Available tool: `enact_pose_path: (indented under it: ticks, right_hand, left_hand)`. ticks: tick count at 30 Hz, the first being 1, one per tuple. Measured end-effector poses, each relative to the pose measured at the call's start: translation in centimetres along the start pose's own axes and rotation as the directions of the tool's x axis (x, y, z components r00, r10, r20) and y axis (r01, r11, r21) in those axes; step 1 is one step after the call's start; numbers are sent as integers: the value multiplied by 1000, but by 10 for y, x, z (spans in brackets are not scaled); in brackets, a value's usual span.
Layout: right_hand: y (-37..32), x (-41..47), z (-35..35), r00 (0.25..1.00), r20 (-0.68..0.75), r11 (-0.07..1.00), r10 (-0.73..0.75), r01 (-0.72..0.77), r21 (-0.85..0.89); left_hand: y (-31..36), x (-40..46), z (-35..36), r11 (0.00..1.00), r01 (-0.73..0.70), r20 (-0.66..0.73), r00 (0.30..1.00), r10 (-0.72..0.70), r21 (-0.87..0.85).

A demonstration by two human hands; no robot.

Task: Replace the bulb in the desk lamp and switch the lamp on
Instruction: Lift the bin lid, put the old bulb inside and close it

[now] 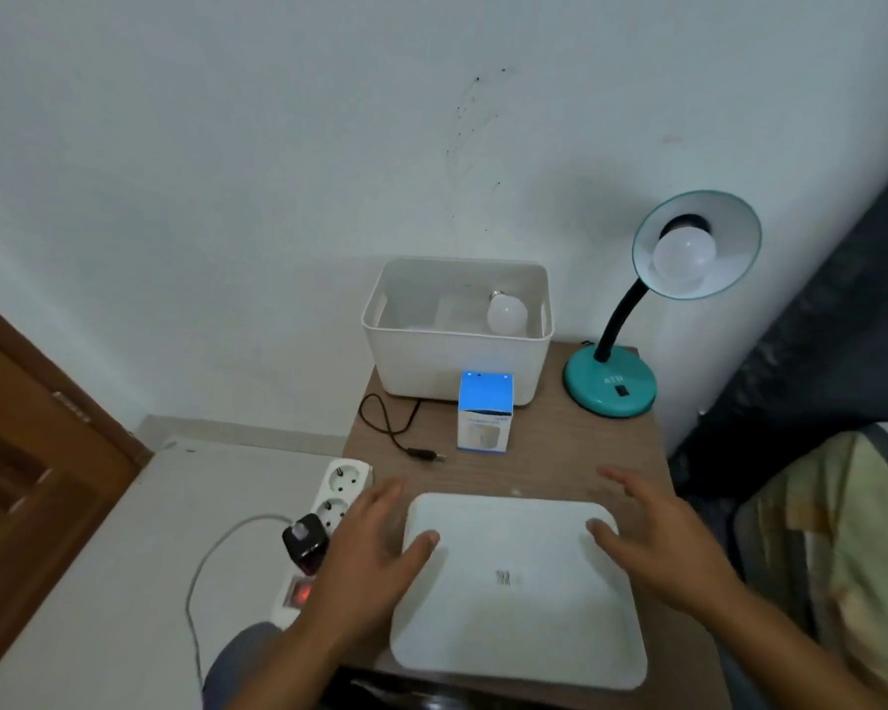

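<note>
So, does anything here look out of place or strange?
Yes: the lamp's plug lies loose on the table, not in the power strip, and a bare bulb lies on its side in the white bin.

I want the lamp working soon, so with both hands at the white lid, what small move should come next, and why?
Probably let go of the lid and reach the right hand toward the teal desk lamp. A bulb sits unlit in its shade, the lamp's plug lies loose on the table, so unscrewing looks safe. A second bulb lies in the open white bin.
</note>
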State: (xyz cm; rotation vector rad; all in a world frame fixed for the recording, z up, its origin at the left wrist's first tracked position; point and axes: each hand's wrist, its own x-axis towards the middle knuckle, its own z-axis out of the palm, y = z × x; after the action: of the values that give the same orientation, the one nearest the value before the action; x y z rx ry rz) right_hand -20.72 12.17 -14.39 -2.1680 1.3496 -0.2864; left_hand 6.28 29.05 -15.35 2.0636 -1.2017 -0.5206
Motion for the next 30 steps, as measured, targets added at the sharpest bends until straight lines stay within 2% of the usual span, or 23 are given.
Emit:
enact_pose_path:
  ticks: [3,8,11,14,24,28,30]
  right_hand:
    - [19,-31,28,997,66,999,38,-37,-14]
    - [38,-67,51,994,98,997,54,-48,-68]
    - [39,-74,55,995,92,997,41,-35,-64]
    - [38,-78,56,996,87,997,35,-30,-64]
    - [44,-84,52,953,298,985,-52,98,-141]
    - [41,-88,58,964,264,993,-31,59,-98]
    - [40,-90,60,970,241,1000,-20,25,-16]
  left_hand:
    - [-13,-28,18,999,8,101,995,-12,41]
    - [-26,-59,34,988,88,163,981,-108,127]
    - [-27,-64,35,964,57,211,971,-115,261]
    - [-26,-68,36,949,15,252,963,-99,315]
    - [-28,-71,37,965,20,213,974,-78,263]
    - [-28,-72,37,973,37,204,975,-85,229]
    - [-28,-74,36,983,61,188,978,-93,171]
